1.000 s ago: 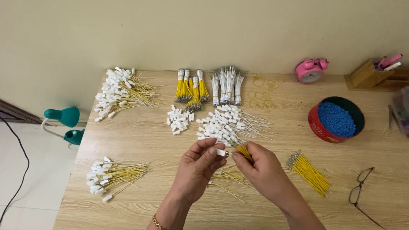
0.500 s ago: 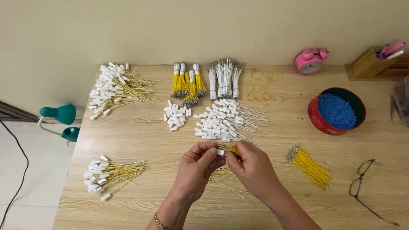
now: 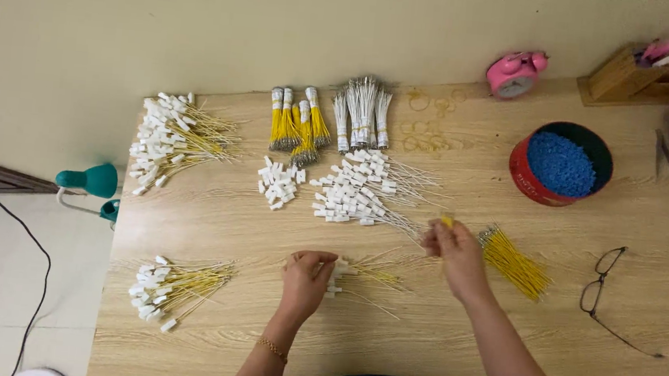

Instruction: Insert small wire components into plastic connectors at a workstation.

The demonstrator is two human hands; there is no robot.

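Since half a second ago I see both hands part: left hand dropped to the desk, fingers curled on white-tipped yellow wires; right hand moved toward two o'clock, pinching a small yellow piece beside the loose yellow wires.

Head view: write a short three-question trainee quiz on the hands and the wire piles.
1. True or false: the left hand rests on a small wire pile in front of the person.
2. What does the right hand pinch between its fingertips?
A. a yellow wire
B. the glasses
C. a blue bead
3. What fills the red tub?

Key:
1. True.
2. A, a yellow wire, held just left of the loose yellow wires.
3. Blue beads.
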